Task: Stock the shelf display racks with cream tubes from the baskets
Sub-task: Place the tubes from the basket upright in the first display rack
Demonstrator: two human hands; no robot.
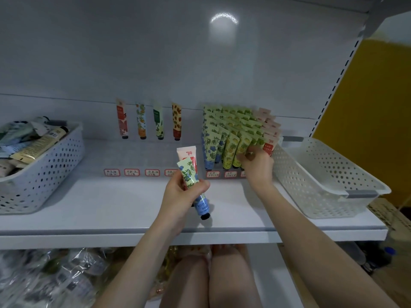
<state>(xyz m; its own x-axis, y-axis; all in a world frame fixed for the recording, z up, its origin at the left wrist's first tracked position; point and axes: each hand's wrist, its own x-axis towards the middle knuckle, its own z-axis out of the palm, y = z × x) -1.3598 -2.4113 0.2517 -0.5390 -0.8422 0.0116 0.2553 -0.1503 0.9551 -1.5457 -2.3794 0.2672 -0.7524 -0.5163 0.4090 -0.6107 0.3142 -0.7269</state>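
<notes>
My left hand (pixel 182 192) grips two cream tubes above the shelf: a green-and-blue floral tube (pixel 193 181) in front and a pink-and-red tube (pixel 188 153) behind it. My right hand (pixel 255 163) reaches into the right display rack (pixel 235 138), fingers pinched on a yellow-green tube in its front row. That rack is packed with blue-floral, yellow-green and pink tubes. The left display rack (pixel 142 156) holds a single tube at the back of each lane. A white basket (pixel 44 165) at the left is heaped with mixed tubes.
An empty white perforated basket (pixel 329 178) sits at the shelf's right end, touching the full rack. Red-framed price labels (pixel 131 172) line the rack fronts. The white shelf edge (pixel 200 235) runs below my hands; plastic-wrapped packs (pixel 55 278) lie underneath.
</notes>
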